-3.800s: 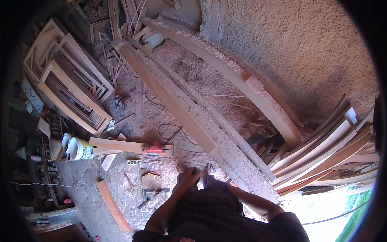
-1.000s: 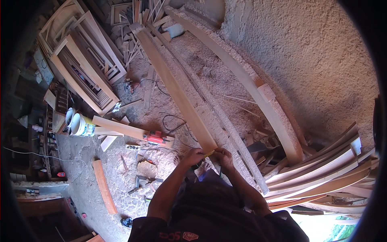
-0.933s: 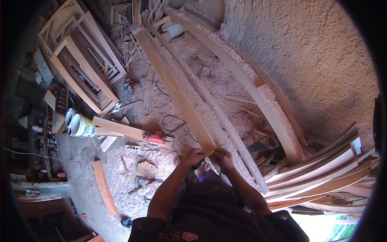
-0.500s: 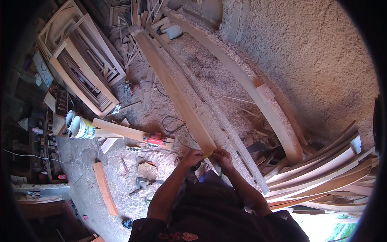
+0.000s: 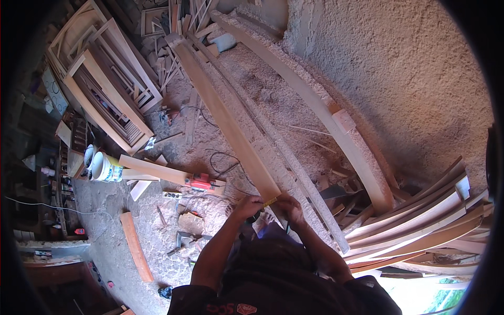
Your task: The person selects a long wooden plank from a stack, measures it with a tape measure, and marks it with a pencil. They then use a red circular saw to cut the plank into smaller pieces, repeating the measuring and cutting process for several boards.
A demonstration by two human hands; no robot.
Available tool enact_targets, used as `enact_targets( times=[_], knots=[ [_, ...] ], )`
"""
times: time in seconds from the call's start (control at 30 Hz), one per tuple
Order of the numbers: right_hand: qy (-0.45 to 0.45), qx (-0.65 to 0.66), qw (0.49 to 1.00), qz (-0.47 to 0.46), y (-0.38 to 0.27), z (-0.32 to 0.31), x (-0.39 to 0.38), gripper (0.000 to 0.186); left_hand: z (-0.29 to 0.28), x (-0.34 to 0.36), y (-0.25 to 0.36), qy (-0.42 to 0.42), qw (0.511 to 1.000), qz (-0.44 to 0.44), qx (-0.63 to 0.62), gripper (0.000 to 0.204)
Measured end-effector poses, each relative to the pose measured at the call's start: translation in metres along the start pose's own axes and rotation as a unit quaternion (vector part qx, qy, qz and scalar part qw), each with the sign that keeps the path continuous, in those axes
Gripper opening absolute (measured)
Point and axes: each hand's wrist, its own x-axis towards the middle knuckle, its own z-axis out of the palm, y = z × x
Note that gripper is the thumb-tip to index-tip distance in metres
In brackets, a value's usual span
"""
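A long pale wooden plank (image 5: pixel 231 131) stretches from the far pile toward me, and its near end lies between my hands. Across that end runs a short length of yellow measuring tape (image 5: pixel 270 201). My left hand (image 5: pixel 249 207) is closed on the tape measure at the plank's left edge, with a dark part of it showing under the fingers. At the right edge my right hand (image 5: pixel 290 207) is closed, its fingers pinched by the tape's other end. A thin dark thing shows below that hand; its kind is unclear.
A dusty beam (image 5: pixel 278 149) lies right of the plank, with another board (image 5: pixel 315 105) beyond. Stacked curved boards (image 5: pixel 420 220) fill the right. Left are a red power tool (image 5: pixel 201 181) on a board, white buckets (image 5: pixel 106 168), wooden frames (image 5: pixel 107 94) and loose cables (image 5: pixel 223 163).
A little more yellow tape shows between my hands, and my right fingers have shifted slightly right. The view has moved slightly; the plank stays in place.
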Motion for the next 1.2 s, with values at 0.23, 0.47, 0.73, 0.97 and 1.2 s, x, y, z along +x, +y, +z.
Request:
enact_targets(
  times=[0.23,0.47,0.73,0.97,1.2],
  knots=[
    [-0.064,-0.041,0.966,0.246,0.007,-0.017,-0.036,0.028,0.001,0.000,0.002,-0.003,1.000,-0.001,0.002,0.016],
    [-0.027,-0.216,0.973,0.077,0.003,-0.017,-0.050,0.052,-0.002,-0.003,0.009,-0.022,1.000,-0.002,-0.010,0.014],
    [-0.006,-0.271,0.958,0.090,-0.022,-0.011,-0.031,0.052,-0.001,-0.007,0.019,0.000,0.999,-0.045,-0.015,0.021],
    [-0.023,-0.400,0.916,-0.028,-0.010,-0.017,-0.017,0.030,0.000,-0.005,0.014,0.006,1.000,-0.010,0.010,0.020],
    [-0.074,-0.496,0.863,-0.060,-0.020,-0.010,-0.015,0.039,0.002,0.003,-0.002,0.005,1.000,-0.006,0.010,0.022]
  ],
)
